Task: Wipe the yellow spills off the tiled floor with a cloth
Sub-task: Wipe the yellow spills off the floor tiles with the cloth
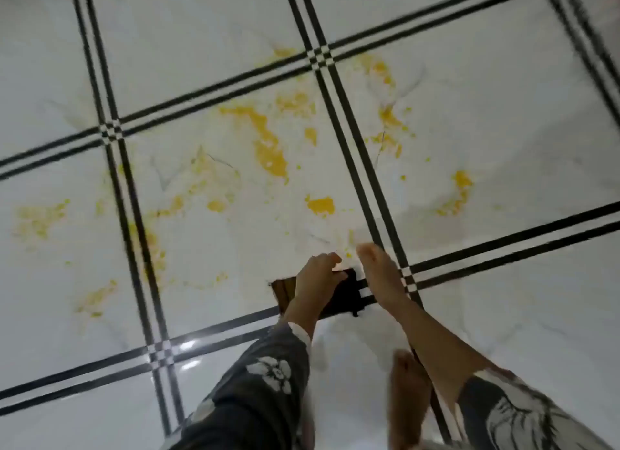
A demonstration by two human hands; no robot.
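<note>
Finding: the work appears barely begun. The yellow spills [268, 147] lie across several tiles of the tiled floor [503, 114], with the thickest streak at centre frame. Separate blots sit below it and at right of centre, and paler, thinner patches run to the left edge and lower left. No tile carrying yellow looks fully clean; whether the pale patches are wiped residue or thin splashes cannot be told, as the frame is blurred. The cloth [342, 295], dark with a brown part at its left, lies low on the floor at lower centre, over a black tile border and below almost all the yellow. The left hand [317, 278] grips the cloth's upper edge with curled fingers. The right hand [379, 275] is held flat, fingers straight and pressed together, just beside the cloth's right edge; contact with it cannot be confirmed. Containers: none in view, no bucket, basin or bottle. Outstanding: practically all of the spill.
</note>
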